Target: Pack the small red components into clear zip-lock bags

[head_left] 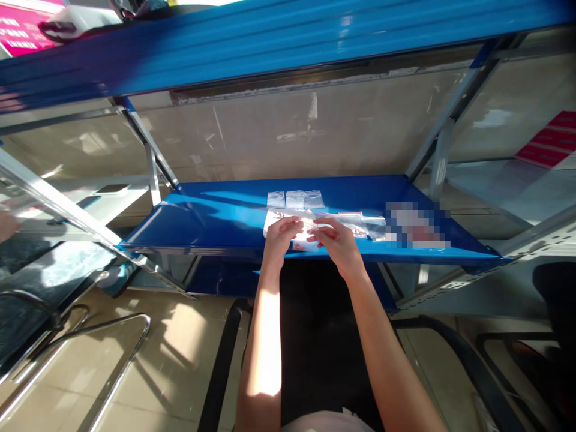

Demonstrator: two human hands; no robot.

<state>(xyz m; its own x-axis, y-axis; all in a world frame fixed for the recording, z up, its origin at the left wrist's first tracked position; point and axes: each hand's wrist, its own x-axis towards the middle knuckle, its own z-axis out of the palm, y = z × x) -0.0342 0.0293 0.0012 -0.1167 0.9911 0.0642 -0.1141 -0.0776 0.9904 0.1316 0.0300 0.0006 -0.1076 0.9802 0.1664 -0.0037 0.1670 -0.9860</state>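
Note:
My left hand (pixel 279 241) and my right hand (pixel 341 243) meet above the front part of a blue shelf (pixel 216 210), fingers pinched. Between their fingertips stretches a small clear plastic bag (pixel 308 224), bright with glare; its contents cannot be made out. Just behind the hands, small clear bags (pixel 294 199) lie flat in a row. More clear bags (pixel 374 227), some with reddish marks or contents, rest to the right of my right hand. Under the hands, a pale sheet or bag is partly covered.
An upper blue shelf (pixel 288 54) spans the space above, on slanting metal posts (pixel 148 144). Farther right, a blurred-out patch (pixel 416 227) covers something on the lower shelf. Chair armrests (pixel 224 360) flank me. At the far left are a metal chair frame (pixel 119 354) and part of another person's hand (pixel 6 227).

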